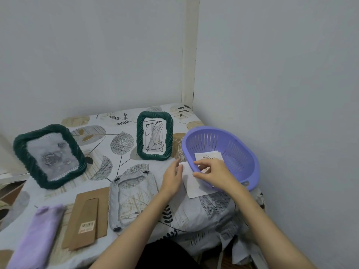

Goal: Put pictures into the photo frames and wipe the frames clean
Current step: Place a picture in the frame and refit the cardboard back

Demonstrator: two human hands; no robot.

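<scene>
Lilac folded cloth nearest, one brown cardboard frame backing, one grey frame face-down, left hand flat on white paper picture, right hand pinching its edge beside purple slotted plastic basket, two dark green rope-edged frames upright beyond.

Light is soft, even, cool; source not visible. Faint shadow falls under the right hand onto the white paper sheet. No glare. Slight overall softness; forearms nearest the camera blur. Wide-angle bending shows at frame edges.
</scene>
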